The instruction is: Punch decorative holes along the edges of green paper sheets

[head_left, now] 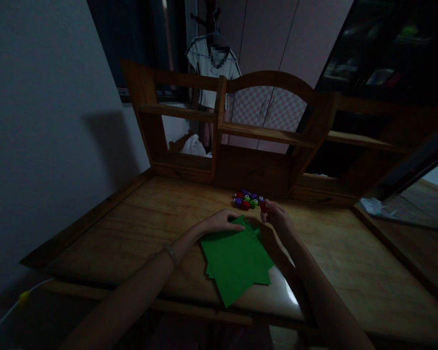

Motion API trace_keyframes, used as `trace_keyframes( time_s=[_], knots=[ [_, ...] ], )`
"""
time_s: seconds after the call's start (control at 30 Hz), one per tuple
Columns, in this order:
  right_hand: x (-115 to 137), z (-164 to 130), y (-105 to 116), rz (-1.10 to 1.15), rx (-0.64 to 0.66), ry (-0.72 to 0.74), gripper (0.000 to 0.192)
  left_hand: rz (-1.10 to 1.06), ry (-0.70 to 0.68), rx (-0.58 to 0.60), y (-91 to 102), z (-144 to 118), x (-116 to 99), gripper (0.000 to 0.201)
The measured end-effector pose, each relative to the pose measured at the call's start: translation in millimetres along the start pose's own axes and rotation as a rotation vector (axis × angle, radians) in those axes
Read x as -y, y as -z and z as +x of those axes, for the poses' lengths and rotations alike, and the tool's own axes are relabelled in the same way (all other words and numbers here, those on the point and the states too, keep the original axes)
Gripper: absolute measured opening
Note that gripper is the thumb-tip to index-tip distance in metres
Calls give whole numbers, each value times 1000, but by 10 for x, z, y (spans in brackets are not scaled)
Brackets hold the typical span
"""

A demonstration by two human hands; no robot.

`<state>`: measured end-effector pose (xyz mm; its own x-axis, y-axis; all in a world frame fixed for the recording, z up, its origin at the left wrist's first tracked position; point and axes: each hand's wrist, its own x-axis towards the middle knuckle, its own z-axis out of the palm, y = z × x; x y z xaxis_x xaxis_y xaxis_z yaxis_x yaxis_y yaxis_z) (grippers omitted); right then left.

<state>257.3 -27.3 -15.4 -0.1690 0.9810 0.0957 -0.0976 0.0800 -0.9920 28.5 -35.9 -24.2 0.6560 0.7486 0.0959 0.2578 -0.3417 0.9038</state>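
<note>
A stack of green paper sheets (237, 262), turned at different angles to one another, lies near the front of the wooden desk. My left hand (222, 221) is at its upper left edge, thumb on top and the other fingers along the far edge, partly hidden. Between the fingertips of my right hand (275, 216) is a small red toy-like piece (263, 206) with a round eye. Just left of it sits a cluster of small red, purple and green pieces (246, 200) with similar eyes; their exact kind is too small to tell.
A wooden shelf unit (266, 133) stands along the back of the desk (160, 209). A wall (58, 121) borders the left side. Crumpled clear plastic (375, 206) lies past the right rim. Behind the shelf hangs a white shirt (206, 61).
</note>
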Motion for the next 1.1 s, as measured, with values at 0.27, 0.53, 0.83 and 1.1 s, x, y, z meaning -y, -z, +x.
trace_keyframes(
  time_s=[0.27, 0.53, 0.83, 1.1],
  knots=[
    [-106, 114, 59, 69, 17, -186, 41, 95, -47, -140, 11, 27, 18, 39],
    [-49, 38, 43, 78, 45, -175, 37, 37, -116, -108, 35, 28, 8, 36],
    [6, -8, 8, 24, 127, -176, 36, 59, -33, -175, 26, 45, 5, 36],
    [16, -93, -51, -99, 230, -135, 29, -32, 5, -205, 12, 45, 12, 39]
  ],
)
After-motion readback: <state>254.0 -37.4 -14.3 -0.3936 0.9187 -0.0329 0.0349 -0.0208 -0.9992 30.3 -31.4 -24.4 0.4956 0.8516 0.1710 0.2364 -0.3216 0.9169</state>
